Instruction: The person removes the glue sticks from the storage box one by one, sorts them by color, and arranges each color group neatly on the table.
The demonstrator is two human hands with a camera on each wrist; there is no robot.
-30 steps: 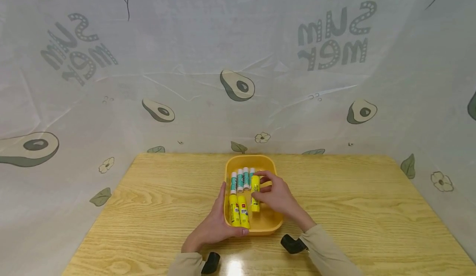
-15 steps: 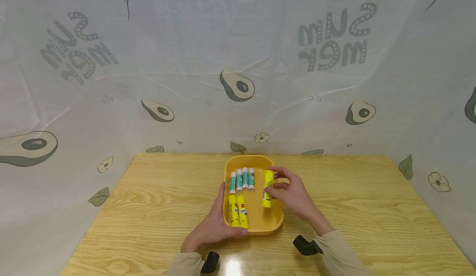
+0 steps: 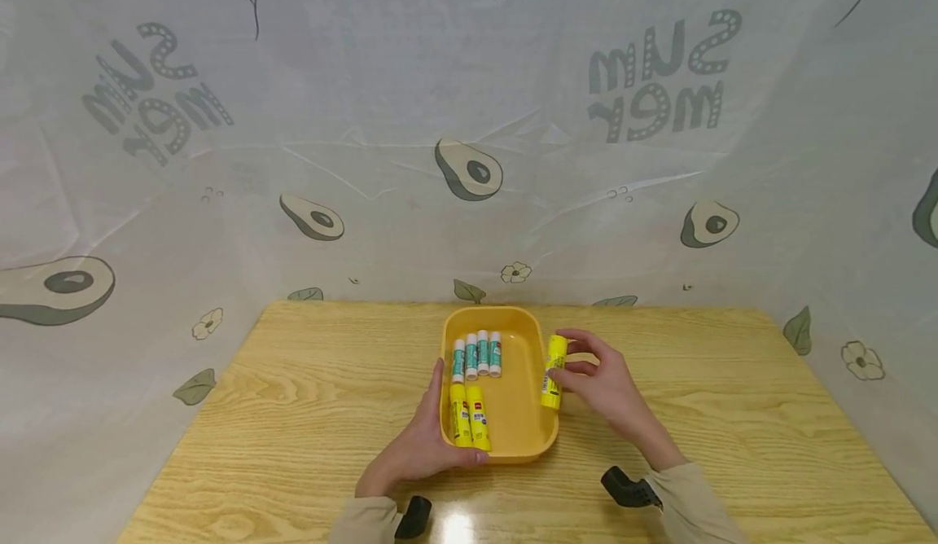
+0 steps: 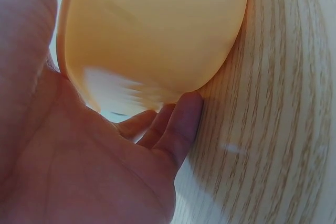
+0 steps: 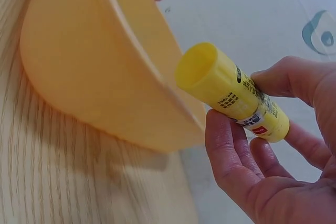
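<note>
A yellow plastic bin (image 3: 516, 393) stands on the table. My left hand (image 3: 419, 448) grips its near left corner, thumb along the front wall and fingers against the left side. In the left wrist view, fingertips (image 4: 186, 111) curl at the bin's base. Between thumb and fingers, my right hand (image 3: 604, 385) pinches a yellow glue stick (image 3: 554, 371) over the bin's right rim; its hollow end shows in the right wrist view. Two yellow glue sticks (image 3: 479, 419) lie side by side at the bin's near left. Behind them, several white-and-teal glue sticks (image 3: 471, 357) lie in a row.
The wooden table (image 3: 315, 381) extends to both sides of the bin. A pale curtain (image 3: 396, 226) printed with avocados and lettering hangs behind and beside it. Black wrist mounts (image 3: 626, 487) stick out near both sleeves.
My right hand has carried the yellow glue stick rightward, from over the bin's middle to its right rim. The left hand keeps its grip on the bin.
</note>
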